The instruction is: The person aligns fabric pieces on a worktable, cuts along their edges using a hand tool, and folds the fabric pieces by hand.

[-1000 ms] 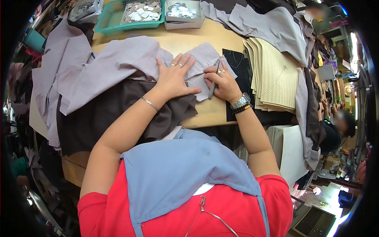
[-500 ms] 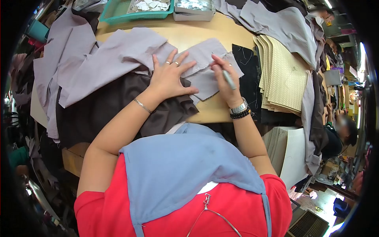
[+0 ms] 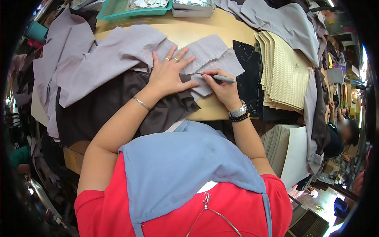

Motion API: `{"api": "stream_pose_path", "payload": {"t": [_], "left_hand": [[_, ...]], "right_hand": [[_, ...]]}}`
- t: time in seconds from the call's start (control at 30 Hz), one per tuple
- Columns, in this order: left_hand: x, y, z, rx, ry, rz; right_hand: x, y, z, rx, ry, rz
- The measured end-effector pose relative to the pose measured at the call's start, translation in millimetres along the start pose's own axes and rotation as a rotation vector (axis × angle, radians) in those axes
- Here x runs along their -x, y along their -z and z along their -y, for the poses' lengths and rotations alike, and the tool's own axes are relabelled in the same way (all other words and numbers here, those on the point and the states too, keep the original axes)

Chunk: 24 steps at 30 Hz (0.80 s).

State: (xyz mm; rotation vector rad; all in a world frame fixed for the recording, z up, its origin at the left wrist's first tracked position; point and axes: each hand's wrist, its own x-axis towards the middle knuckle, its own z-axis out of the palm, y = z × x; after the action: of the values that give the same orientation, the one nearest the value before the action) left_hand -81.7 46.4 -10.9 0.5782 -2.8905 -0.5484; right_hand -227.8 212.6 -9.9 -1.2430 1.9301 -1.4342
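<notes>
My left hand [image 3: 167, 77] lies spread with its fingers apart, pressing down where light grey-mauve fabric [image 3: 106, 59] meets dark brown satiny cloth [image 3: 106, 104]. Two rings show on its fingers. In my right hand [image 3: 226, 91] is a slim grey-green pen [image 3: 224, 78], held in a pinch and slanted nearly flat. Its thin tip points left, close to my left thumb, over a grey fabric piece [image 3: 213, 49] with frayed edges. Whether the tip touches the cloth I cannot tell.
A black cloth strip [image 3: 245, 75] with loose threads lies right of my right hand. Beyond it is a stack of cream woven-pattern sheets [image 3: 286, 71]. At the back stand a teal tray [image 3: 136, 15] and a grey box [image 3: 193, 12]. Another person [image 3: 339, 136] is at far right.
My right hand has turned and dropped slightly, swinging the pen from a steep slant to nearly flat with its tip towards my left hand. The left hand stays in place.
</notes>
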Motion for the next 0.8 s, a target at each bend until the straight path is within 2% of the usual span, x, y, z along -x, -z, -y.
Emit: {"api": "stream_pose_path", "payload": {"t": [0.07,0.17,0.3,0.5,0.8], "left_hand": [[-1.1,-0.9,0.3,-0.008,-0.001,-0.005],[-0.3,0.1,-0.4,-0.008,0.005,0.002],[-0.4,2.5,-1.5,-0.010,0.011,0.013],[-0.4,-0.4,-0.1,-0.014,0.004,0.000],[0.0,-0.5,0.4,-0.001,-0.008,-0.021]], "right_hand": [[-0.7,-0.6,-2.3,-0.075,-0.054,-0.053],[-2.6,-6.1,-16.3,-0.199,-0.037,-0.250],[-3.7,-5.2,-22.7,-0.223,-0.068,-0.239],[-4.7,-4.9,-16.4,-0.087,-0.025,-0.241],[-5.2,-2.2,-8.3,-0.041,-0.049,-0.145]]}}
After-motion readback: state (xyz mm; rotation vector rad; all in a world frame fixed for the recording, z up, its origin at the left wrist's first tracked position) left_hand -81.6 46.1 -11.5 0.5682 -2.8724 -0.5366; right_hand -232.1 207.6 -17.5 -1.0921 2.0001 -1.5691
